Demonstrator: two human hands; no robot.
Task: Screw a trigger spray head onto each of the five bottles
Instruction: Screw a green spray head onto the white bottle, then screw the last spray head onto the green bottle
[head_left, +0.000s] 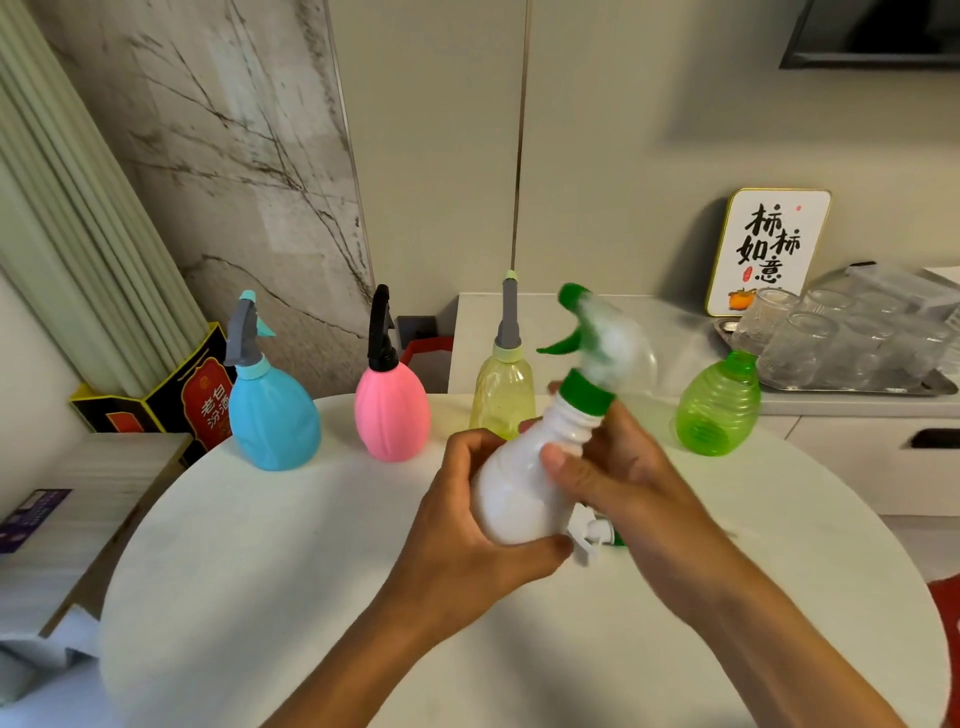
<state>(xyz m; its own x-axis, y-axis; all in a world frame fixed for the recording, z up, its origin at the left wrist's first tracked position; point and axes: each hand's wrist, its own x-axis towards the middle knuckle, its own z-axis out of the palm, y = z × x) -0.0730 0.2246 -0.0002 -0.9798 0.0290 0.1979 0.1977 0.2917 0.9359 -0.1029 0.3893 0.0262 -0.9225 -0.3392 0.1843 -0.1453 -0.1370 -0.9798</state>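
Both hands are raised above the round white surface, gripping the white bottle, which is tilted with its neck to the upper right. The left hand wraps the bottle's body from below. The right hand closes around the shoulder and neck, just under the green collar of the white-and-green trigger spray head; the head is motion-blurred. A loose white spray head lies on the surface beneath the hands. Along the far edge stand a blue bottle, pink bottle and yellow bottle, each fitted with a head. The green bottle, far right, stands uncapped.
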